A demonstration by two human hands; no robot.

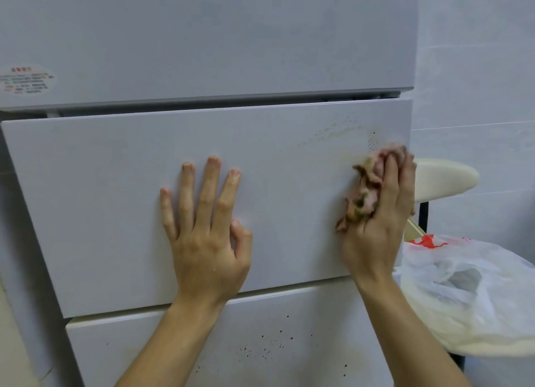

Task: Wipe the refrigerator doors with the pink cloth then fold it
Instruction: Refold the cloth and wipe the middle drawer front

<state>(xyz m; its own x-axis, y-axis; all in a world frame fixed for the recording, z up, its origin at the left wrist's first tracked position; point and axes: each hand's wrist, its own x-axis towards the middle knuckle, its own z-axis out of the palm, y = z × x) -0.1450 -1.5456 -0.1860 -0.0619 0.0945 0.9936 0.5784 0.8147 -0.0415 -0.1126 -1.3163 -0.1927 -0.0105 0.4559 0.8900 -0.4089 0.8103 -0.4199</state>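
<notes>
A white refrigerator fills the view, with an upper door (202, 39), a middle door (115, 189) and a lower door (260, 343). My left hand (205, 227) lies flat on the middle door with its fingers spread. My right hand (382, 213) grips a crumpled, stained pink cloth (363, 195) and presses it against the right end of the middle door. Yellowish smears and dark specks (347, 134) mark the door just above the cloth. More dark specks dot the lower door.
A cream chair back (445, 178) stands right of the refrigerator. Below it, a white plastic bag (463, 294) with red print lies on the chair seat. A label sticker (26, 79) is on the upper door's left side. Tiled wall (477, 68) is behind.
</notes>
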